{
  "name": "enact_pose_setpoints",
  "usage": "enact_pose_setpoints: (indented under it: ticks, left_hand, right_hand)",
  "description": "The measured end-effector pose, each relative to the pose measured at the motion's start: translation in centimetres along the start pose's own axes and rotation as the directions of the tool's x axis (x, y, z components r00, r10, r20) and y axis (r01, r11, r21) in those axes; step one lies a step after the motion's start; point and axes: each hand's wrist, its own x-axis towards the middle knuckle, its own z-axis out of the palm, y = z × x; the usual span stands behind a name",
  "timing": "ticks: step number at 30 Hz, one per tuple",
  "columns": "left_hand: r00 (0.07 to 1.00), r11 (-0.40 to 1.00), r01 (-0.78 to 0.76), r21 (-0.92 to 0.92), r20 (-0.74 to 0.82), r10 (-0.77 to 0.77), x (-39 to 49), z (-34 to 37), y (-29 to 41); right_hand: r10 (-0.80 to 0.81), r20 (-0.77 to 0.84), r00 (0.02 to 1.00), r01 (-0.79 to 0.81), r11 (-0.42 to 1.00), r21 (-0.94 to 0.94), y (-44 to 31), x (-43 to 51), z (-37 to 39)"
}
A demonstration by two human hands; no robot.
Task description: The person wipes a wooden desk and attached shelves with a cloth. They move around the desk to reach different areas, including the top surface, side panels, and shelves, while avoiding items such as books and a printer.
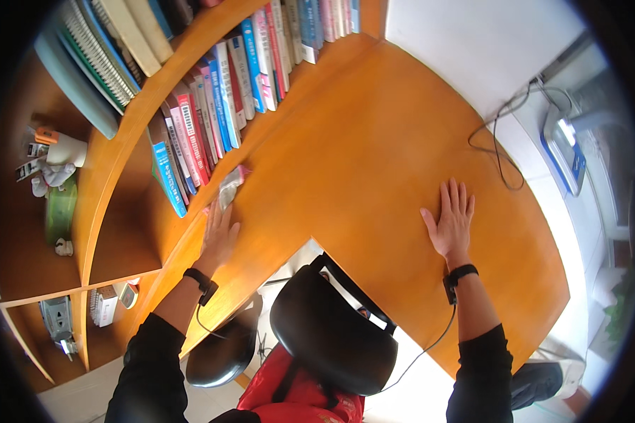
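Observation:
My left hand point(219, 238) rests at the shelf-side edge of the wooden desk point(360, 153), its fingertips touching or over a crumpled grey cloth point(229, 187) with pink edging. Whether the fingers grip the cloth, I cannot tell. My right hand point(452, 224) lies palm down on the desk to the right, fingers slightly spread, holding nothing. Each wrist wears a black band with a cable.
Rows of books point(222, 100) stand on the wooden shelf at the left. A black chair point(333, 328) is at the desk's inner corner. A dark cable point(500, 143) hangs over the right edge near a blue-and-white device point(563, 150) on the sill.

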Motion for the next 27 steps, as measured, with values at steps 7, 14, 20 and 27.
enact_pose_setpoints:
  ticks: [7,14,20,27]
  left_hand:
    - [0.942,0.941,-0.333,0.062,-0.032,0.335,7.1,3.4,10.8]
    - [0.575,0.543,-0.789,-0.288,-0.031,0.818,2.7,4.8,27.3]
    - [0.65,0.651,-0.757,-0.047,0.036,0.759,13.0,3.9,24.7]
    - [0.721,0.783,-0.578,0.229,-0.307,0.622,34.3,6.1,25.8]
  right_hand:
    - [0.013,0.005,1.0,-0.014,1.0,0.015,0.0,-0.2,0.3]
    - [0.013,0.038,0.999,-0.012,1.0,-0.014,-0.1,0.1,-0.1]
    - [0.03,0.056,0.998,-0.032,0.999,0.034,-0.1,0.1,-0.2]
    - [0.046,0.068,0.997,-0.049,0.998,0.046,0.0,0.1,-0.2]
